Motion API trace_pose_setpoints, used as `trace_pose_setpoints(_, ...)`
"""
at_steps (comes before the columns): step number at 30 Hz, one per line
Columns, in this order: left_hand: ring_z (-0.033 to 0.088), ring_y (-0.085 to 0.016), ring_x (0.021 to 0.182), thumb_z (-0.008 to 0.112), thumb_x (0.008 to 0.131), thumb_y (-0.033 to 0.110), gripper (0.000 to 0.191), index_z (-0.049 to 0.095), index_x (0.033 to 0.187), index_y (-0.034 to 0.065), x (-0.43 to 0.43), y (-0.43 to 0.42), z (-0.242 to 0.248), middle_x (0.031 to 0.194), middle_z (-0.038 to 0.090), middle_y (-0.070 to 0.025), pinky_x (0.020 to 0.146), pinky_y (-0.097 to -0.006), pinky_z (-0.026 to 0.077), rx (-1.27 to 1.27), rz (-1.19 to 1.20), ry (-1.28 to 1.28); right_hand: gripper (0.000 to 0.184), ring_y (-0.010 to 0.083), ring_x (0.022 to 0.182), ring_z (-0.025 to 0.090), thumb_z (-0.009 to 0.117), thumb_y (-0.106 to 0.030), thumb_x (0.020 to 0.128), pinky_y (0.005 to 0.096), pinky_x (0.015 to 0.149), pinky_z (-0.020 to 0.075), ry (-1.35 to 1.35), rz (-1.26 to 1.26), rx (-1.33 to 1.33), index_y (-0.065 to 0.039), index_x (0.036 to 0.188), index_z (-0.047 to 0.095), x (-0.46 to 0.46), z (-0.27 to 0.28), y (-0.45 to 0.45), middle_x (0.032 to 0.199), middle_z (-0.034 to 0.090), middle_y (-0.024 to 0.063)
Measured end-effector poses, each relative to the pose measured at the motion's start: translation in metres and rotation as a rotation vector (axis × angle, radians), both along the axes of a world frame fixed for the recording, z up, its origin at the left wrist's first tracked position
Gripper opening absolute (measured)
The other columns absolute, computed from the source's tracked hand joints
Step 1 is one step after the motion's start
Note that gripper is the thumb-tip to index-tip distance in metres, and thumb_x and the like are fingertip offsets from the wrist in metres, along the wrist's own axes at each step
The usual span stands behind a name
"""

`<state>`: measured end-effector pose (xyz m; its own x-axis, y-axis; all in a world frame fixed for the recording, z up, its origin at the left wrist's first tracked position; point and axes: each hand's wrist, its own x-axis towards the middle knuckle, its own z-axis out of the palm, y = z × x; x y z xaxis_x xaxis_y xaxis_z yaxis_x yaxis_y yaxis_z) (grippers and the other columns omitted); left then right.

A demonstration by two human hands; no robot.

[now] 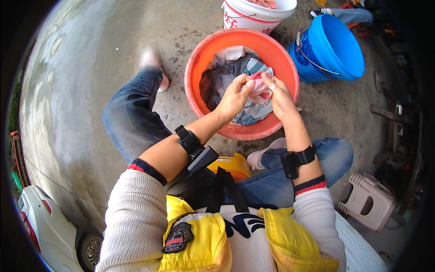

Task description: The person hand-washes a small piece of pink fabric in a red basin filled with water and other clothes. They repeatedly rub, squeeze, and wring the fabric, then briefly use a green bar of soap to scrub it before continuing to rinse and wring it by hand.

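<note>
Both hands are above an orange-red plastic basin (192, 98) that stands on the concrete floor. My left hand (234, 97) and my right hand (280, 97) grip a small pink and red cloth (260, 89) between thumbs and fingers, one at each side of it. Below the cloth, wet laundry lies heaped in the basin: a dark grey garment (217, 80), a light blue and white striped cloth (255, 66) and a whitish piece (234, 53) near the far side. The palms and some fingertips are partly hidden.
Beyond the basin stands a white bucket (255, 20) holding pink cloth; a blue bucket (346, 51) with a wire handle is to its right. A yellow plastic object (234, 165) sits between my legs. A beige plastic stool (370, 200) lies at right, a white car (47, 231) lower left.
</note>
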<state>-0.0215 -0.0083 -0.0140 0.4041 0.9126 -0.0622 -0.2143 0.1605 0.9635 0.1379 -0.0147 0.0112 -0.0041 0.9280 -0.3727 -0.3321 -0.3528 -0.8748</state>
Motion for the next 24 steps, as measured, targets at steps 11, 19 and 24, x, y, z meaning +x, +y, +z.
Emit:
trace_pose_setpoints(11,0.054,-0.009,0.074,0.042,0.101,0.027,0.025,0.048,0.101,0.0028,0.005,-0.003,-0.006,0.075,0.052,-0.0026,0.065,-0.0254,0.048,-0.257,0.047,0.088,0.018,0.0095,0.083,0.059,0.053,-0.018,0.096,0.0251,0.074,0.0475,-0.272,-0.096,0.105,-0.003,0.103,0.06,-0.013,-0.007,0.002,0.092,0.063,0.0029)
trace_pose_setpoints(19,0.049,-0.011,0.047,0.045,0.098,0.037,0.036,0.055,0.079,0.0089,0.005,0.002,-0.007,0.061,0.052,-0.0008,0.04,-0.0277,0.038,-0.594,0.032,0.005,0.045,0.0398,0.065,0.061,0.051,-0.031,0.093,0.0484,0.058,0.0465,-1.371,0.049,0.275,-0.001,0.062,0.059,-0.05,-0.004,-0.021,0.067,0.06,0.0222)
trace_pose_setpoints(24,0.044,-0.014,0.039,0.039,0.1,0.035,0.04,0.057,0.081,0.0042,0.006,-0.003,0.0,0.058,0.052,-0.0041,0.034,-0.0305,0.035,-0.595,0.054,0.045,0.044,0.036,0.058,0.061,0.047,-0.031,0.096,0.0437,0.056,0.0462,-1.202,0.264,0.338,0.0,0.067,0.06,-0.033,-0.018,-0.015,0.06,0.058,0.0213)
